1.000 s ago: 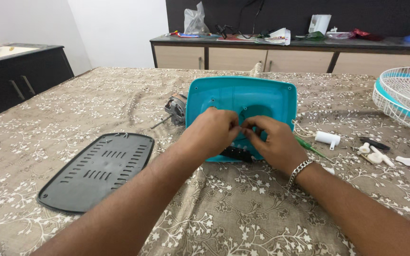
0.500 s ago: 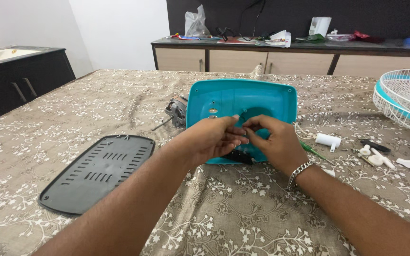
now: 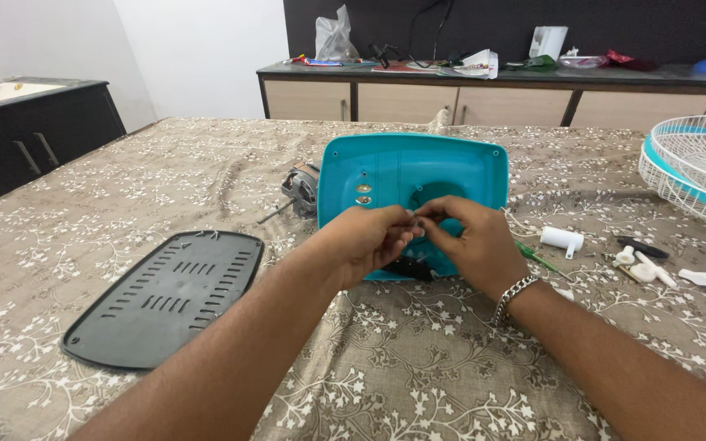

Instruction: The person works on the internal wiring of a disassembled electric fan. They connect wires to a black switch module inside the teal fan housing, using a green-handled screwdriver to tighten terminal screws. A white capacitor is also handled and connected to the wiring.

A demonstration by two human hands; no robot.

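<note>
Floral-clothed desk (image 3: 124,188): your left hand (image 3: 365,238) and right hand (image 3: 471,241) pinch something tiny, unidentifiable, over the teal fan base (image 3: 386,167); black vented cover (image 3: 165,298) is off, motor (image 3: 301,189) out.

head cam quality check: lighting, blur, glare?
Head view: even, soft indoor light, faint shadows under the forearms. Left hand and right hand look sharp, no motion blur. Mild sheen on the teal housing, nothing blown out. Slight wide-angle stretch at the edges, fan grille cropped.
</note>
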